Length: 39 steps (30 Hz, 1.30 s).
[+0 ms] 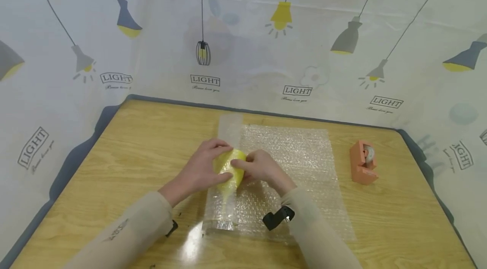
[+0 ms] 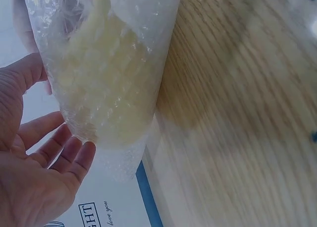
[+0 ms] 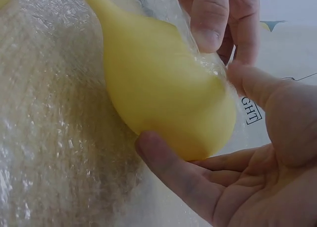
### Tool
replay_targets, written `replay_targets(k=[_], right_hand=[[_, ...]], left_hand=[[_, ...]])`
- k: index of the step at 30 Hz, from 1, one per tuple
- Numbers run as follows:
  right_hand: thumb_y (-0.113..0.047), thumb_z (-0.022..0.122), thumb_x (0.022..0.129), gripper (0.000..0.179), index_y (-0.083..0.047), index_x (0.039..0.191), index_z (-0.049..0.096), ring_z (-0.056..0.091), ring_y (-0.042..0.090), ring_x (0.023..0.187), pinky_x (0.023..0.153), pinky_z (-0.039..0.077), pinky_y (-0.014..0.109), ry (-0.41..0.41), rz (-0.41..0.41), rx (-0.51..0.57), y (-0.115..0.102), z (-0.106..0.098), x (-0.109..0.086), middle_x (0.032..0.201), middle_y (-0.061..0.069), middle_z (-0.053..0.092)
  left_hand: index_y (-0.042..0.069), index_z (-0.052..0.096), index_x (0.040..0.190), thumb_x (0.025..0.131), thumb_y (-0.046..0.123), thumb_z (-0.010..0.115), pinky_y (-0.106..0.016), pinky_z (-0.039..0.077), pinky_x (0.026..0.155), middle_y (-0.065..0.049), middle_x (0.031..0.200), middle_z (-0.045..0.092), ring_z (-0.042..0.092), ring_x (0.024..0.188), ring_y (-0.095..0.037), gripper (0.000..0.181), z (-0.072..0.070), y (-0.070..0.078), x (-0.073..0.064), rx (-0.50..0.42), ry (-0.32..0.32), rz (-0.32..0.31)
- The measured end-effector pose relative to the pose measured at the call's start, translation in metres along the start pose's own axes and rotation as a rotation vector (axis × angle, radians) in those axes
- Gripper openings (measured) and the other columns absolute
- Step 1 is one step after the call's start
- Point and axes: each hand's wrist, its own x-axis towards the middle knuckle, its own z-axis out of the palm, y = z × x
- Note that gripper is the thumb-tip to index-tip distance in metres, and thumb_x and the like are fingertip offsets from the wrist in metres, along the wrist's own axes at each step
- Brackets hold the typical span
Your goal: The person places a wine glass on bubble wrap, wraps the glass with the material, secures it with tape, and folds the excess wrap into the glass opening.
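A yellow bulb-shaped thing with a thin neck [image 3: 163, 78] lies against the left part of a bubble wrap sheet [image 1: 293, 155], its rounded end away from me. One flap of the wrap is folded over its left side. My left hand [image 1: 203, 165] holds this flap round the yellow body, thumb and fingers spread along it. From the right, my right hand [image 1: 262, 165] grips the rounded end, its thumb on top near the wrap's edge. In the right wrist view, one fingertip [image 3: 151, 145] presses the bare yellow surface.
An orange tape dispenser [image 1: 363, 163] with a clear roll stands to the right of the sheet. The wooden table [image 1: 144, 133] ends at a white backdrop [image 1: 243, 61] printed with lamps, along its back and sides.
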Motion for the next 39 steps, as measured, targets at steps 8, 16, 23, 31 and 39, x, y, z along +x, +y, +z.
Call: replay_targets(k=[8,16,23,31,39], right_hand=[[-0.047,0.073,0.094,0.047,0.0,0.097,0.073,0.077,0.03,0.078,0.093,0.059,0.046,-0.026,0.025,0.048,0.004,-0.003,0.001,0.081,0.01,0.075],[-0.046,0.074,0.094,0.047,0.0,0.101,0.074,0.077,0.03,0.08,0.1,0.056,0.05,-0.039,0.052,0.033,0.003,-0.006,0.003,0.082,0.011,0.076],[-0.045,0.076,0.093,0.054,0.005,0.115,0.071,0.077,0.027,0.082,0.103,0.054,0.051,-0.026,0.088,0.022,0.003,-0.009,0.003,0.086,0.01,0.077],[-0.041,0.077,0.093,0.051,0.004,0.115,0.071,0.077,0.027,0.083,0.099,0.057,0.049,-0.018,0.099,0.024,0.008,-0.016,0.002,0.089,0.011,0.077],[-0.032,0.079,0.093,0.049,0.009,0.118,0.069,0.077,0.029,0.085,0.094,0.06,0.044,0.006,0.083,0.03,0.014,-0.021,0.001,0.094,0.016,0.078]], left_hand=[[0.003,0.061,0.141,0.079,0.021,0.089,-0.05,0.045,0.114,-0.009,0.143,0.056,0.048,0.135,-0.031,0.071,0.003,0.006,0.003,0.008,-0.011,0.011],[0.001,0.058,0.143,0.085,0.03,0.085,-0.052,0.04,0.118,-0.011,0.15,0.053,0.046,0.141,-0.033,0.071,-0.003,0.003,-0.002,0.04,-0.032,0.036],[0.006,0.053,0.149,0.088,0.031,0.082,-0.06,0.037,0.118,-0.01,0.158,0.047,0.042,0.146,-0.036,0.072,-0.017,-0.009,-0.008,-0.024,-0.059,-0.003],[0.008,0.049,0.153,0.087,0.032,0.082,-0.061,0.036,0.118,-0.009,0.161,0.042,0.04,0.147,-0.037,0.077,-0.011,-0.017,-0.005,-0.054,-0.094,-0.017],[0.007,0.051,0.151,0.085,0.032,0.085,-0.059,0.036,0.119,-0.01,0.159,0.046,0.043,0.146,-0.036,0.078,0.002,-0.015,-0.001,-0.048,-0.067,0.002]])
